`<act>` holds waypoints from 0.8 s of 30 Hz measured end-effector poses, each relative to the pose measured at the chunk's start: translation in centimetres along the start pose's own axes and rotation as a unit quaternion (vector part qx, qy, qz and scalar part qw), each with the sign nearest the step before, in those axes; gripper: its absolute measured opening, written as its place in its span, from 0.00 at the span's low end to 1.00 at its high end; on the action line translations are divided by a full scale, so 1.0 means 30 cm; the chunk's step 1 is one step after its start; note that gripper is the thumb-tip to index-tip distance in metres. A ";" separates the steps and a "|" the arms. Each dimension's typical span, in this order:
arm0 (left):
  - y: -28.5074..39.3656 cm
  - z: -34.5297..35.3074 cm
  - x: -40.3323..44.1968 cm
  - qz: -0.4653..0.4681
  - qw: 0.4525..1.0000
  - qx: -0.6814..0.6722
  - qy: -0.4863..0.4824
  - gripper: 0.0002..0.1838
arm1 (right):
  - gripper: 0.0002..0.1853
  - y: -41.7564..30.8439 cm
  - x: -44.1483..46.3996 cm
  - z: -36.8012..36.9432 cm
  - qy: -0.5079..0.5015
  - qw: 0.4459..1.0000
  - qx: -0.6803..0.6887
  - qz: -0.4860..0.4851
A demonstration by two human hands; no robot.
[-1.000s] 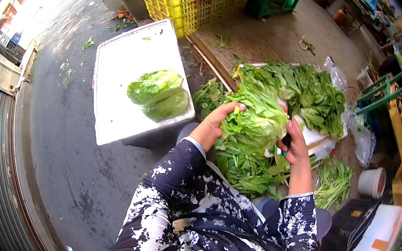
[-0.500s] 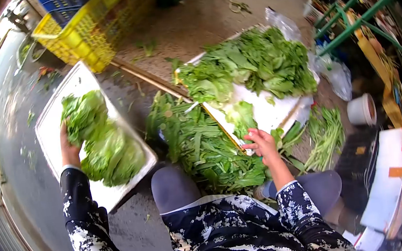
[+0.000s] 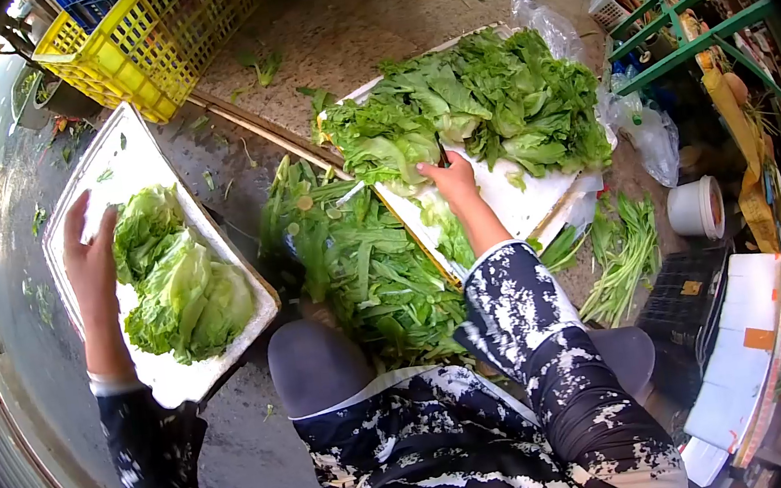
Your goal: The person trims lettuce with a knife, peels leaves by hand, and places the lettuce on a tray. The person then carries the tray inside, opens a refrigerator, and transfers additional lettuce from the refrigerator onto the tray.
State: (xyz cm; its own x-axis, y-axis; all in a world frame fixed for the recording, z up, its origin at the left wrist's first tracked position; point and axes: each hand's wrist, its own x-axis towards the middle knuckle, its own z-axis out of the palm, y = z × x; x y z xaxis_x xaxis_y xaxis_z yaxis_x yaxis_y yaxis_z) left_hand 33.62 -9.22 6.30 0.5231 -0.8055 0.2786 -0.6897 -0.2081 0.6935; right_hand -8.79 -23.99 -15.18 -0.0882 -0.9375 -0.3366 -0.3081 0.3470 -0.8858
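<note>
Over the left edge of a white foam tray (image 3: 168,377), my left hand (image 3: 92,256) is open, fingers apart and holding nothing. Two heads of lettuce (image 3: 188,303) lie on that tray, just right of the hand. My right hand (image 3: 461,194) is closed on what looks like a small knife (image 3: 443,152); only a thin dark part shows past the fingers. It reaches to the near edge of a leafy lettuce pile (image 3: 509,98) on a second foam board (image 3: 507,202). Whether it touches the leaves, I cannot tell.
Trimmed leaves (image 3: 378,265) are heaped between my knees. A yellow crate (image 3: 130,66) stands at upper left, beside a wooden strip (image 3: 265,133). To the right are long green stems (image 3: 624,254), a white bucket (image 3: 696,209), a green metal frame (image 3: 693,46) and a black crate (image 3: 686,305).
My left hand has let go of the lettuce on the left tray and drawn back to the left, opening. My right hand has moved up and left to the lettuce pile.
</note>
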 end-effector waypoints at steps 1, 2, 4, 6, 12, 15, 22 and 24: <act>0.133 0.022 -0.071 -0.038 0.990 -0.122 -0.054 0.20 | 0.22 -0.011 -0.023 0.001 -0.001 1.000 -0.002 0.000; 0.192 0.059 -0.143 -0.063 0.959 -0.245 -0.130 0.19 | 0.22 -0.033 -0.059 0.002 0.013 1.000 0.013 -0.023; 0.357 0.170 -0.282 -0.081 0.883 -0.398 -0.234 0.17 | 0.21 -0.005 -0.075 0.013 0.037 0.993 0.066 -0.089; 0.421 0.317 -0.377 -0.237 0.774 -0.499 -0.308 0.21 | 0.21 -0.067 -0.154 -0.010 0.033 0.990 0.125 -0.053; 0.349 0.737 -0.551 -0.504 0.575 -0.563 -0.315 0.34 | 0.19 -0.173 -0.380 -0.118 0.017 0.962 0.267 0.051; 0.459 0.705 -0.512 -0.404 0.547 -0.674 -0.290 0.33 | 0.19 -0.256 -0.461 -0.137 -0.031 0.959 0.279 0.033; 0.471 0.726 -0.448 -0.342 0.478 -0.762 -0.273 0.25 | 0.16 -0.350 -0.497 -0.106 -0.034 0.956 0.253 -0.146; 0.491 0.719 -0.431 -0.334 0.448 -0.798 -0.225 0.27 | 0.16 -0.358 -0.501 -0.099 0.001 0.952 0.288 -0.103</act>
State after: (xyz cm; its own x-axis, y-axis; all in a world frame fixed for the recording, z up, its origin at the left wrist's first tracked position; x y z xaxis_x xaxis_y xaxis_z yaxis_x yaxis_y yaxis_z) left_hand 5.89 -13.84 -1.42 -0.0552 -0.9644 -0.2588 0.9702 -0.1130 0.2144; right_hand -6.97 -13.69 0.35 -0.0836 -0.9871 -0.1365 0.2516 0.1116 -0.9614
